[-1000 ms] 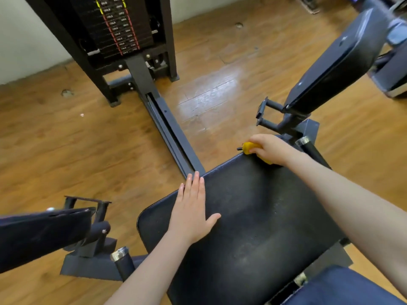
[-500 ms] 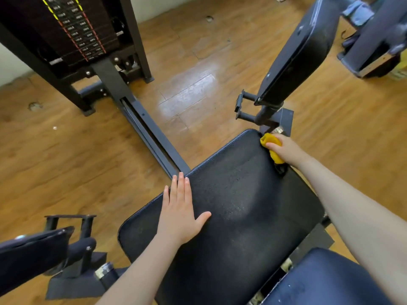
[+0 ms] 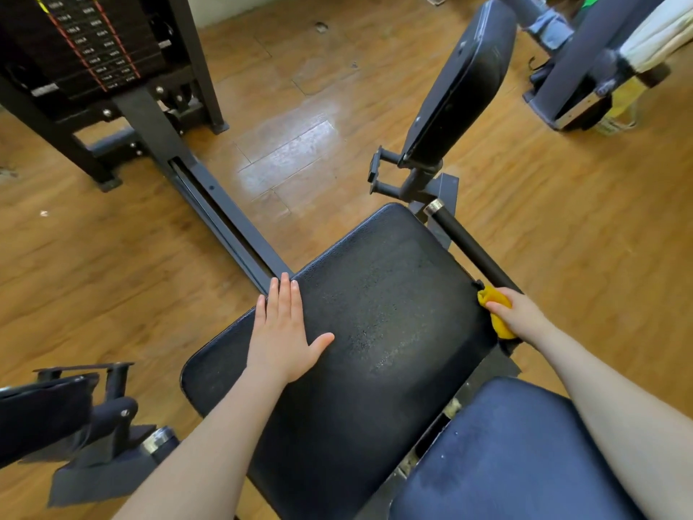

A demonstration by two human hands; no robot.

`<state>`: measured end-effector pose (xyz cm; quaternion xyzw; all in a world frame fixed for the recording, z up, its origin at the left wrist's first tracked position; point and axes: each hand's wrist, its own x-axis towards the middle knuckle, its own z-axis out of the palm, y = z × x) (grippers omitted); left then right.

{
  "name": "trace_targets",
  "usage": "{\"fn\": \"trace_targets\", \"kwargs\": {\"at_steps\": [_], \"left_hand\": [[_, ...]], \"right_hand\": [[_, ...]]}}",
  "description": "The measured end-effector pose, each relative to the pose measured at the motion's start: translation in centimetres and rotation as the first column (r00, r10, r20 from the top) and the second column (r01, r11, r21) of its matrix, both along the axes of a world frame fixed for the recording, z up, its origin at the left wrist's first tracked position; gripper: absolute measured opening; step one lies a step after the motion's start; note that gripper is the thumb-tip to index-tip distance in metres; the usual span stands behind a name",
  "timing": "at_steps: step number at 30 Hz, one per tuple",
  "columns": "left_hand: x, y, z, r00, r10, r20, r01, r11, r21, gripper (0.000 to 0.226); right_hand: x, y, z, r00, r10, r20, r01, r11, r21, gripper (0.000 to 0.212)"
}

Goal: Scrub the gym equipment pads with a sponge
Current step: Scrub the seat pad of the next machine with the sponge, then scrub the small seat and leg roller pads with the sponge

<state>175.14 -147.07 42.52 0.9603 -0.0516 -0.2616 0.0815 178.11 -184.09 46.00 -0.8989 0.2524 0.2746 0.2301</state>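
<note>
A large black seat pad (image 3: 378, 332) fills the middle of the view, its surface speckled with damp marks. My left hand (image 3: 283, 332) lies flat on the pad's left part, fingers straight and together. My right hand (image 3: 519, 313) grips a yellow sponge (image 3: 495, 311) and holds it against the pad's right edge, just below a black handle bar (image 3: 470, 249). A dark blue pad (image 3: 513, 452) lies at the lower right, partly under my right forearm. An upright black pad (image 3: 461, 84) stands beyond the seat, and another pad (image 3: 37, 414) is at the lower left.
The black weight stack frame (image 3: 93, 50) stands at the upper left, with a steel rail (image 3: 225, 227) running from it to the seat. Another machine (image 3: 585, 69) with a white cloth (image 3: 656, 35) is at the upper right. Wooden floor (image 3: 112, 257) surrounds everything.
My right hand has slid the sponge from the pad's far corner down along its right edge toward me. My left hand stays flat on the pad. The view has tilted down and right.
</note>
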Motion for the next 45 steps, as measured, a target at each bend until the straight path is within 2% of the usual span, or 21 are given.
{"fn": "trace_targets", "kwargs": {"at_steps": [3, 5, 7, 9, 11, 13, 15, 16, 19, 22, 24, 26, 28, 31, 34, 37, 39, 45], "left_hand": [[-0.2, 0.0, 0.0, 1.000, -0.003, 0.017, 0.003, 1.000, -0.008, 0.100], [-0.2, 0.0, -0.1, 1.000, 0.003, 0.027, -0.002, 1.000, -0.009, 0.101], [-0.3, 0.0, 0.1, 0.999, 0.004, 0.039, -0.004, 1.000, -0.010, 0.100], [-0.8, 0.3, 0.2, 0.999, 0.013, 0.052, -0.012, 1.000, -0.013, 0.098], [-1.9, 0.9, 0.5, 0.998, 0.022, 0.063, -0.021, 1.000, -0.020, 0.095], [-3.7, 2.0, 0.7, 0.996, 0.056, 0.077, -0.053, 0.998, -0.035, 0.092], [-5.5, 3.0, 1.0, 0.990, 0.111, 0.086, -0.107, 0.993, -0.047, 0.090], [-6.3, 3.5, 1.3, 0.986, 0.141, 0.090, -0.137, 0.989, -0.047, 0.089], [-8.3, 4.7, 2.0, 0.978, 0.193, 0.080, -0.192, 0.981, -0.022, 0.091], [-9.6, 5.3, 2.0, 0.979, 0.200, 0.049, -0.200, 0.980, 0.001, 0.094], [-10.2, 5.7, 2.0, 0.979, 0.202, 0.024, -0.202, 0.979, 0.013, 0.096], [-10.8, 6.4, 1.9, 0.981, 0.193, 0.018, -0.193, 0.981, 0.028, 0.098], [-11.3, 7.2, 2.0, 0.981, 0.191, 0.016, -0.192, 0.980, 0.044, 0.100], [-12.1, 8.2, 2.2, 0.977, 0.212, -0.010, -0.211, 0.976, 0.060, 0.100], [-13.3, 9.2, 2.8, 0.984, 0.170, -0.052, -0.166, 0.984, 0.065, 0.100], [-14.7, 10.0, 3.5, 0.994, 0.052, -0.095, -0.044, 0.996, 0.083, 0.103], [-15.7, 10.4, 4.0, 0.993, -0.040, -0.112, 0.048, 0.996, 0.076, 0.103], [-18.9, 11.8, 5.8, 0.959, -0.278, -0.051, 0.282, 0.956, 0.076, 0.092]], "right_hand": [[-1.8, -0.5, -0.5, 0.994, -0.112, 0.016, 0.112, 0.993, -0.027, 0.034], [-2.2, 0.0, -1.2, 0.968, -0.240, 0.074, 0.243, 0.970, -0.034, 0.030], [-2.7, 1.0, -2.3, 0.889, -0.434, 0.145, 0.437, 0.899, 0.017, 0.020], [-3.2, 2.1, -3.0, 0.771, -0.596, 0.223, 0.596, 0.800, 0.078, 0.011], [-3.8, 3.1, -3.1, 0.688, -0.668, 0.284, 0.674, 0.733, 0.092, 0.018], [-4.1, 5.0, -1.9, 0.632, -0.672, 0.386, 0.695, 0.712, 0.103, 0.020], [-3.9, 8.2, -0.3, 0.604, -0.631, 0.487, 0.638, 0.749, 0.178, 0.018], [-3.6, 10.1, 0.2, 0.622, -0.588, 0.517, 0.569, 0.793, 0.217, 0.018], [-2.1, 17.2, 0.3, 0.794, -0.323, 0.515, 0.251, 0.946, 0.207, 0.036], [-0.9, 23.8, -1.0, 0.897, 0.034, 0.440, -0.131, 0.972, 0.194, 0.043], [-1.3, 27.3, -1.9, 0.880, 0.256, 0.400, -0.310, 0.948, 0.076, 0.044], [-2.7, 30.1, -2.9, 0.850, 0.360, 0.384, -0.375, 0.926, -0.040, 0.047], [-5.2, 32.7, -2.6, 0.799, 0.458, 0.390, -0.478, 0.877, -0.051, 0.052], [-9.7, 35.1, -2.3, 0.612, 0.602, 0.512, -0.671, 0.738, -0.066, 0.057], [-13.7, 34.9, -2.5, 0.600, 0.626, 0.498, -0.725, 0.688, 0.009, 0.059], [-16.8, 33.7, -2.3, 0.596, 0.659, 0.459, -0.751, 0.660, 0.029, 0.060], [-18.4, 33.0, -2.4, 0.626, 0.677, 0.386, -0.752, 0.655, 0.071, 0.055], [-23.9, 33.5, -0.9, 0.749, 0.578, 0.324, -0.612, 0.791, 0.006, 0.061]]}}
